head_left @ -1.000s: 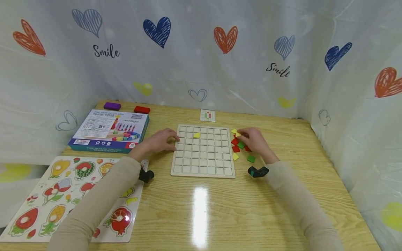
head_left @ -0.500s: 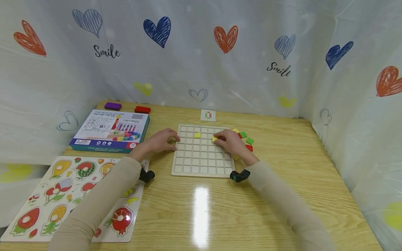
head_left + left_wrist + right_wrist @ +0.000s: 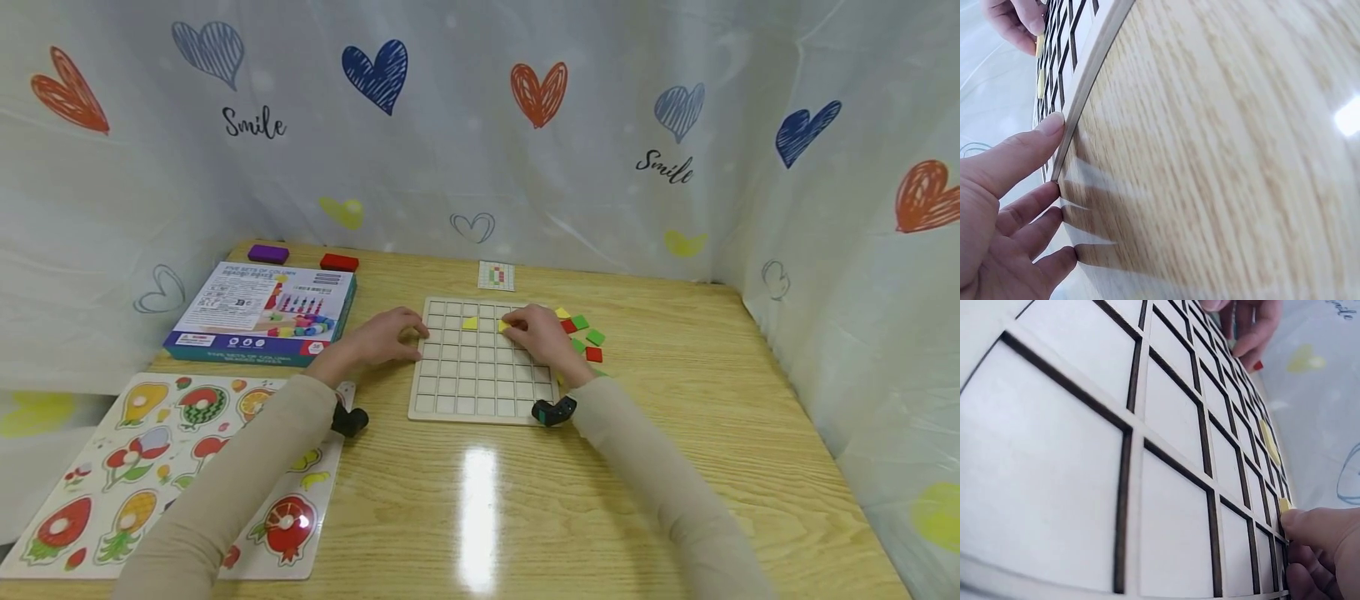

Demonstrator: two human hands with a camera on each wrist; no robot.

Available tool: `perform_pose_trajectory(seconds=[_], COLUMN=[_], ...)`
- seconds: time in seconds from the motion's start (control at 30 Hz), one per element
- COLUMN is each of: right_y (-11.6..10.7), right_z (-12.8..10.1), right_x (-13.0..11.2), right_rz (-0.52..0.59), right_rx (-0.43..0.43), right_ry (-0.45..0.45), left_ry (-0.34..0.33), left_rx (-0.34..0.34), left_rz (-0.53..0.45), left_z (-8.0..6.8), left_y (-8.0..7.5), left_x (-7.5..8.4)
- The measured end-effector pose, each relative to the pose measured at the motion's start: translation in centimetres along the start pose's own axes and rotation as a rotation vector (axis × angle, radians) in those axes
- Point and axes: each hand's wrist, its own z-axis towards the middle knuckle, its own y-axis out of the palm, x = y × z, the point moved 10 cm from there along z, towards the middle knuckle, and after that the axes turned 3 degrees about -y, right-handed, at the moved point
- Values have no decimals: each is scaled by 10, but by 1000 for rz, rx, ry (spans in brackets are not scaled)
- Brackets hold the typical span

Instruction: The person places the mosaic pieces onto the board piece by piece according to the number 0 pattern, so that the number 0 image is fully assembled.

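Observation:
A pale wooden grid board (image 3: 477, 389) lies flat on the table, with one yellow tile (image 3: 469, 323) in a cell of its second row. At the board's left edge rests my left hand (image 3: 391, 335). Its thumb (image 3: 1052, 124) lies on the rim and its other fingertips touch the side, as the left wrist view shows. Over the upper right cells, my right hand (image 3: 542, 332) pinches a second yellow tile (image 3: 1284, 505) between thumb and fingers, close above the grid; the fingers partly cover it. Loose tiles lie beyond that hand, among them a green tile (image 3: 595, 337) and a red tile (image 3: 593, 354).
A small pattern card (image 3: 496, 276) lies behind the board. To the left are a boxed bead set (image 3: 258, 312) and a fruit puzzle board (image 3: 187, 475) partly under the left sleeve. A purple block (image 3: 268, 253) and a red block (image 3: 339, 262) lie behind the box.
My right hand has moved left from the loose tiles to over the board, bringing a yellow tile, and then shifted slightly further left. My left hand has stayed at the board's edge.

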Motion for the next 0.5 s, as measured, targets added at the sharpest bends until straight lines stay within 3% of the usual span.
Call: perform_pose_trajectory(seconds=[0.5], right_y=[3], right_z=[3], right_x=[0], right_rz=[-21], right_rx=[-9], right_ry=[-1], left_ry=[-3], left_rx=[5], left_rz=[-14], left_z=[1], left_y=[0], left_x=[-2])
